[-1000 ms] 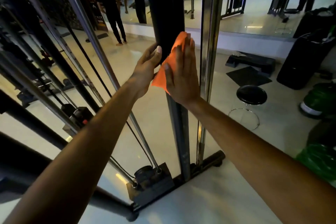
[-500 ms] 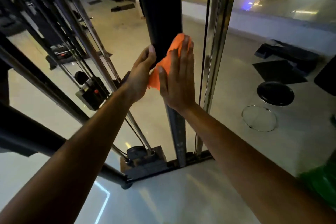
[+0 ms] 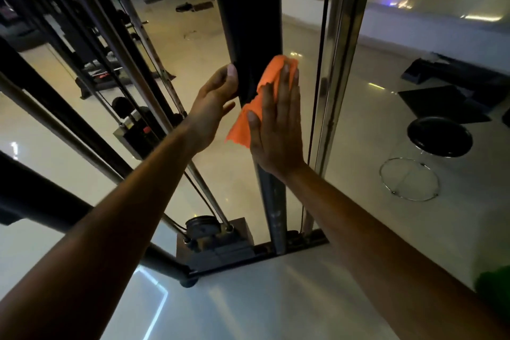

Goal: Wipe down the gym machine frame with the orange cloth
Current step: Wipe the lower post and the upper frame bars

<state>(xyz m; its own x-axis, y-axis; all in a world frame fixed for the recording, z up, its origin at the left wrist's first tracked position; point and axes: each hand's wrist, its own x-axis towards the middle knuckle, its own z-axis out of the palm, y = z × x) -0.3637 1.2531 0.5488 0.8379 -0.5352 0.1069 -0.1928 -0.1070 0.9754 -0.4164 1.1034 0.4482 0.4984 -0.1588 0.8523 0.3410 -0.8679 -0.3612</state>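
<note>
A dark upright post of the gym machine frame point(image 3: 248, 22) stands straight ahead and runs down to a base bar on the floor. My right hand point(image 3: 278, 121) lies flat, fingers straight, pressing the orange cloth point(image 3: 256, 102) against the front of the post. The cloth's lower corner hangs free to the left of my palm. My left hand point(image 3: 212, 105) rests against the post's left edge, thumb tip on the post and fingers loosely extended behind it.
Shiny chrome guide rods point(image 3: 339, 63) rise right of the post; slanted bars and cables point(image 3: 132, 63) cross the left side. A pulley block point(image 3: 212, 237) sits at the base. A round black stool point(image 3: 438, 138) and dark mats point(image 3: 441, 102) are on the floor at right.
Both hands and the cloth have slid a little lower down the post while the view tilted further downward. The right palm stays flat on the cloth.
</note>
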